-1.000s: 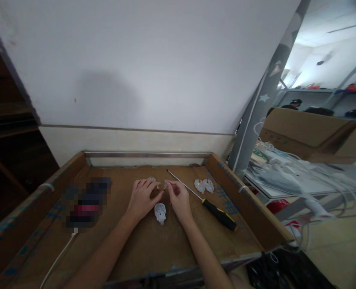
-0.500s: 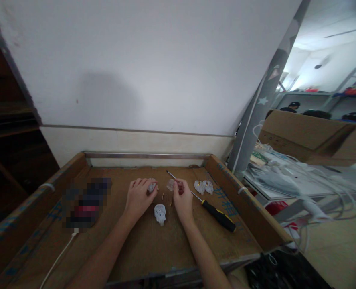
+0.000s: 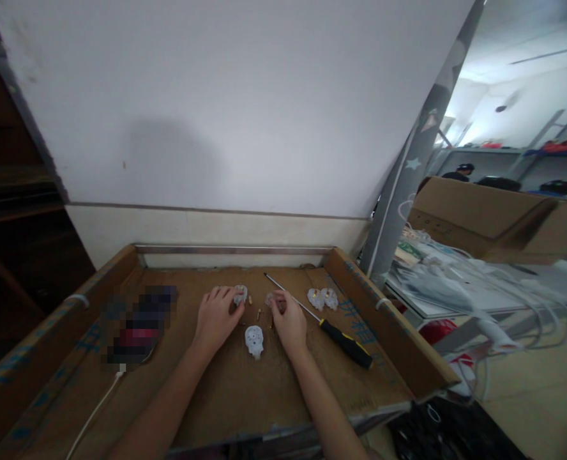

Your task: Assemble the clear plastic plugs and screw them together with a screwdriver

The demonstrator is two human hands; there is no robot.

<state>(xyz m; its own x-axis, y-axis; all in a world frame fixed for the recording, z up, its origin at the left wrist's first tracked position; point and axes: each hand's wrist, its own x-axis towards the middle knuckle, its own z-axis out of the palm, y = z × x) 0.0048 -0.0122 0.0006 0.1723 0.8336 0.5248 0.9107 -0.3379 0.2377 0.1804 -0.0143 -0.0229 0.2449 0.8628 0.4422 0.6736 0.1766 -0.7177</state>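
Observation:
My left hand [image 3: 218,314] is closed, its fingers curled at a clear plastic housing part [image 3: 241,294] on the cardboard. My right hand [image 3: 289,318] pinches a second clear plastic piece [image 3: 269,298], mostly hidden by the fingertips. Between the hands lie small brass pins [image 3: 258,314], one of them close to the left-hand part. Nearer to me rests a whitish translucent plastic housing [image 3: 254,341], its narrow end pointing my way. Two similar clear housings [image 3: 322,298] with brass bits in them lie side by side, right of my right hand.
A black and yellow screwdriver [image 3: 345,344] lies diagonally right of my right hand. At the left is a blurred-out object with a white cable [image 3: 94,409]. Raised cardboard walls [image 3: 393,326] edge the work surface. A person in a cap [image 3: 461,172] is far off at the right.
My left thumb has drawn back from a brass pin, which now lies apart from it on the cardboard. My right hand has turned slightly, its fingers lower over the clear piece.

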